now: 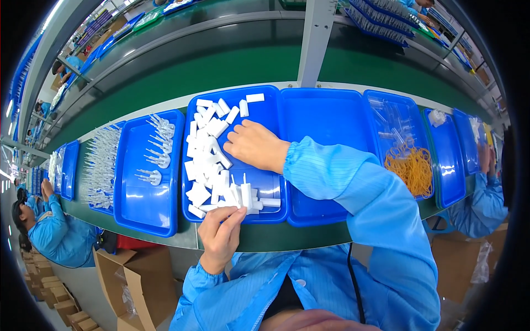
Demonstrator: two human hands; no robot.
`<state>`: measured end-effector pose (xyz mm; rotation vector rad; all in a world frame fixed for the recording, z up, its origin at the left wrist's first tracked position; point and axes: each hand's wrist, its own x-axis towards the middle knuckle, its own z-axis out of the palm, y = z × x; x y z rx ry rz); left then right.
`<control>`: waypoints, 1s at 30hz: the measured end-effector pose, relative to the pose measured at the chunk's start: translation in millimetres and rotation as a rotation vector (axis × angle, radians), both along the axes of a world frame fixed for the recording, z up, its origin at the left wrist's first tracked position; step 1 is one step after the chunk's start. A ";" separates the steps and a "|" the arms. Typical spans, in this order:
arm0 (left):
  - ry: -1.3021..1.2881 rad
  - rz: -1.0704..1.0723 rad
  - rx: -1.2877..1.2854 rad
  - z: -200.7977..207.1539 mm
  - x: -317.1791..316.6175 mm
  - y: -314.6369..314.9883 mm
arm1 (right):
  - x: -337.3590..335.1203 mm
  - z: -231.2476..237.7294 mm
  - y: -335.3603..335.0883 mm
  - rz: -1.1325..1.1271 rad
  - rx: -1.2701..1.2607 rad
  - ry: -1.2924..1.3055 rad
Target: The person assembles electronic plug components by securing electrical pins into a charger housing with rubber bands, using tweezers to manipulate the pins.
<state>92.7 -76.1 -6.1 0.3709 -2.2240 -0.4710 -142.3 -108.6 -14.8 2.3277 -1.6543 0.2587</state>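
Observation:
My left hand [222, 236] is at the near edge of a blue tray [270, 182], its thumb and fingers pinching a white plastic piece [246, 194] with thin prongs pointing up. Loose white plastic sleeves [208, 144] are heaped along the tray's left side, and some lie close to the pinched piece. Over the same tray, my right hand [255, 146] reaches in from the right with curled fingers at the edge of the heap. Its fingertips are partly hidden, so I cannot make out what they hold.
Left stands a blue tray [135, 207] with clear pronged parts [160, 159]; farther left, many similar parts [102, 165] stand upright. Under my right forearm is another blue tray [314, 110]. Right of it are yellow bands [411, 168] and clear tubes. A metal post [317, 44] rises behind; co-workers sit both sides.

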 end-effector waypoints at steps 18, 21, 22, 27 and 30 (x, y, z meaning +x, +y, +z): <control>-0.056 -0.269 -0.211 19.4 -30.6 7.7 | -21.9 71.1 126.1 -0.359 0.076 -1.764; -0.046 -0.302 -0.219 21.8 -38.4 15.1 | -14.7 67.6 137.9 -0.384 0.005 -1.737; -0.033 -0.314 -0.223 22.5 -41.3 17.1 | -12.9 63.4 142.0 -0.373 -0.013 -1.717; -0.059 -0.336 -0.227 23.0 -45.3 25.1 | -14.9 57.7 155.2 -0.374 -0.029 -1.571; -0.070 -0.330 -0.225 23.1 -44.6 27.9 | -13.4 55.2 157.2 -0.381 -0.129 -1.489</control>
